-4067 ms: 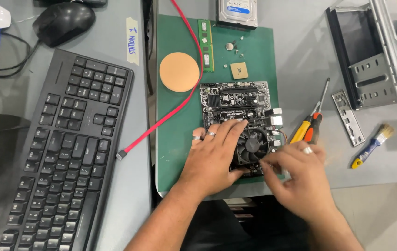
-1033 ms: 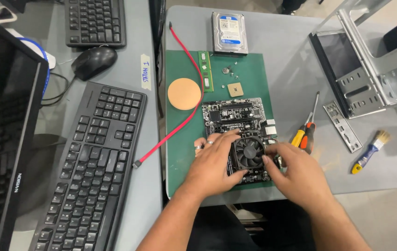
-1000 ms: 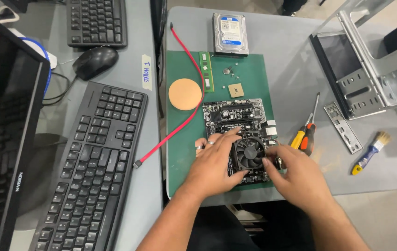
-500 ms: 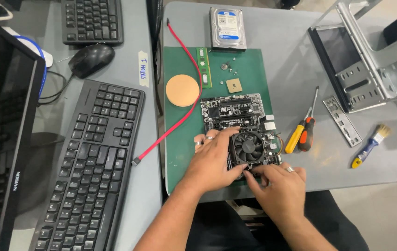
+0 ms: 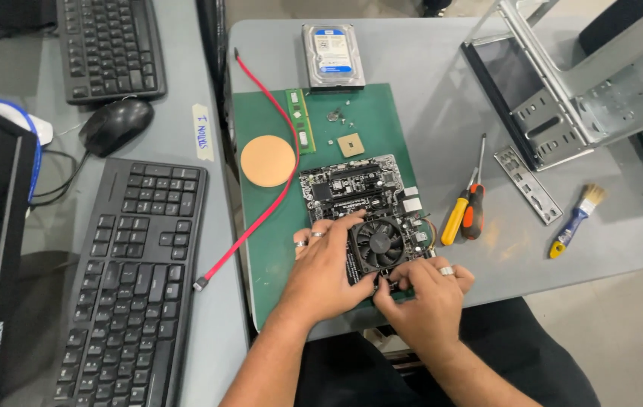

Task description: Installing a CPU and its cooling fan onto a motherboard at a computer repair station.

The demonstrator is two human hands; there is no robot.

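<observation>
Motherboard [image 5: 359,192] lies flat on the green mat [image 5: 381,120], centre of frame, slightly below the middle; its black cooler fan [image 5: 378,243] sits on the board's lower right part. Left hand [image 5: 325,267] rests palm-down over the board's lower left corner, fingers curled loosely, fingertips touching the fan's left edge; no grip around anything visible. Right hand [image 5: 425,294] is at the lower edge of the fan, fingers bent and pinched together at the fan's bottom corner; what they pinch is too small to tell. On the mat above the board: a round copper-coloured disc [image 5: 267,160] at upper left, a green memory stick [image 5: 300,131] just beside it, a small square chip [image 5: 351,145] near the board's top edge. A red cable [image 5: 261,196] runs diagonally across the mat's left side. Hard drive [image 5: 332,56] lies at the mat's top edge. Right of the board, two screwdrivers [image 5: 466,205] lie side by side; a brush [image 5: 577,218] further right. Black keyboard [image 5: 137,286] at lower left of frame.
</observation>
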